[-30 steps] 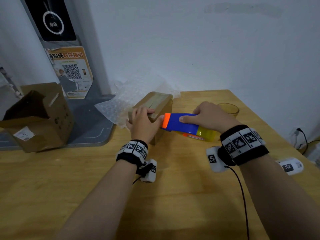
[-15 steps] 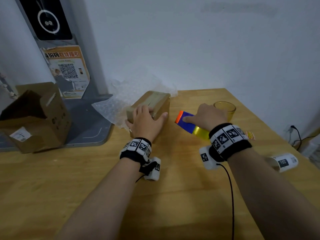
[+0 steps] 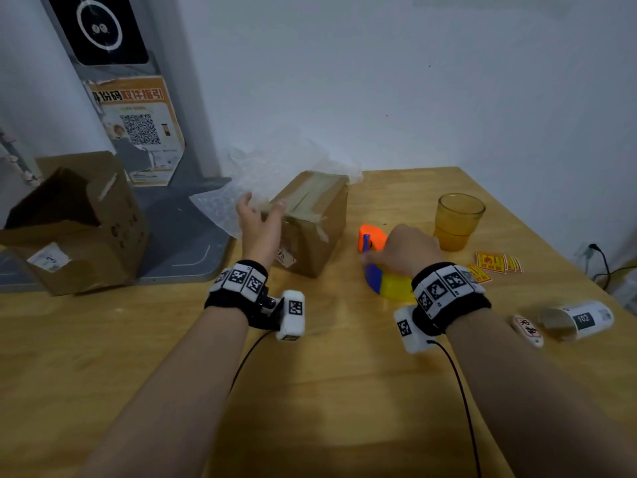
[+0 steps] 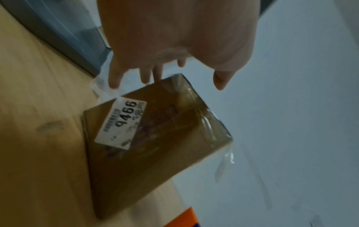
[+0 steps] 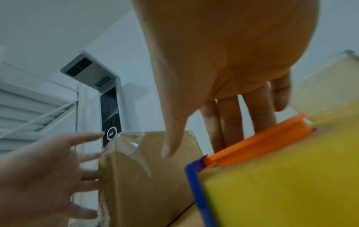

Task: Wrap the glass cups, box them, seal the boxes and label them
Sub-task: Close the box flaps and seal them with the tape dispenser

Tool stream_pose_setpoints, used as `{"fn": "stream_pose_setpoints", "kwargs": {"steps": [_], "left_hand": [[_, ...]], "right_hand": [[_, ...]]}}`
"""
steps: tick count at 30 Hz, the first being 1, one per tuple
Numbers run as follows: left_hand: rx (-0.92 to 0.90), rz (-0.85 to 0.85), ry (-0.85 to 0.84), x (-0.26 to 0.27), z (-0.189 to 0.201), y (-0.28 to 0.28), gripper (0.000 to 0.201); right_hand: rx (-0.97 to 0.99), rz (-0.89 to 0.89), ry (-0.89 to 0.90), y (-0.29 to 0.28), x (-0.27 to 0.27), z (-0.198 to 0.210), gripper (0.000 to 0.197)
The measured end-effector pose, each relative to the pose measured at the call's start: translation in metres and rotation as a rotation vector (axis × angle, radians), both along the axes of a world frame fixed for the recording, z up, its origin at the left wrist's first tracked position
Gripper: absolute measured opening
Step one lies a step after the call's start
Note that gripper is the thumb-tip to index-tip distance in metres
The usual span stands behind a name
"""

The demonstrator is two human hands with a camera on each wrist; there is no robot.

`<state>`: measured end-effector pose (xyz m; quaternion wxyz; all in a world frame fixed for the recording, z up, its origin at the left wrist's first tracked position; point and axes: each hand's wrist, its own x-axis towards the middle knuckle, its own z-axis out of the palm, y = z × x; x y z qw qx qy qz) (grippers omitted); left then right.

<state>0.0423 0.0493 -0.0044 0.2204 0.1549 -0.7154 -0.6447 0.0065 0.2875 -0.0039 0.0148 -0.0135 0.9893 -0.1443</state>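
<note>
A small taped cardboard box (image 3: 313,222) (image 4: 155,145) (image 5: 147,169) with a white number label stands on the wooden table (image 3: 310,391). My left hand (image 3: 263,205) (image 4: 174,83) (image 5: 58,169) is at the box's upper left side, its fingers spread and holding nothing. To the right of the box a blue, orange and yellow tape dispenser (image 3: 389,286) (image 5: 272,184) lies on the table. My right hand (image 3: 396,246) (image 5: 196,138) is over it with straight fingers. An amber glass cup (image 3: 458,219) stands unwrapped beyond it.
Bubble wrap (image 3: 262,177) lies behind the box. An open cardboard box (image 3: 76,222) sits at the left on a grey base. Red and yellow stickers (image 3: 496,262) and a label roll (image 3: 579,319) lie at the right, near the table edge.
My right hand drew the tape dispenser away from the box and lowered it onto the table. My left hand came off the box top and spread its fingers by the box's left side.
</note>
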Motion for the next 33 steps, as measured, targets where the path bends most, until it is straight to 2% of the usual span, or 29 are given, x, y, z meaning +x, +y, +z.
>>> {"fn": "stream_pose_setpoints", "kwargs": {"steps": [3,4,6,8,10,16,20,24,28,33], "left_hand": [[0.036,-0.053,-0.060,0.002,-0.004,-0.008,0.064],[0.042,-0.056,-0.065,0.002,-0.006,-0.007,0.062],[0.044,-0.075,-0.070,0.001,-0.010,-0.004,0.059],[0.044,-0.122,-0.080,0.002,-0.013,0.004,0.058],[0.054,-0.174,-0.076,0.002,-0.013,0.012,0.059],[-0.048,-0.133,-0.082,-0.007,-0.020,0.025,0.084],[-0.151,-0.069,-0.083,-0.012,-0.026,0.030,0.095],[-0.081,-0.041,-0.086,-0.016,-0.027,0.031,0.087],[-0.042,-0.019,-0.089,-0.019,-0.028,0.027,0.073],[0.070,-0.012,-0.041,-0.017,-0.028,0.021,0.052]], "right_hand": [[-0.292,0.054,0.237,-0.002,-0.002,0.006,0.053],[-0.422,0.084,0.271,-0.006,-0.001,0.009,0.043],[-0.687,0.128,0.215,-0.021,0.000,0.011,0.030],[-0.885,0.122,0.113,-0.037,-0.003,0.005,0.046],[-0.985,0.079,0.071,-0.046,-0.007,0.000,0.059],[-1.024,0.067,0.107,-0.057,-0.004,-0.002,0.054],[-0.963,0.081,0.114,-0.064,-0.007,-0.004,0.065],[-0.859,0.086,0.132,-0.067,-0.010,-0.008,0.073],[-0.772,0.074,0.229,-0.069,-0.009,-0.013,0.067],[-0.766,0.053,0.236,-0.065,-0.009,-0.009,0.053]]}}
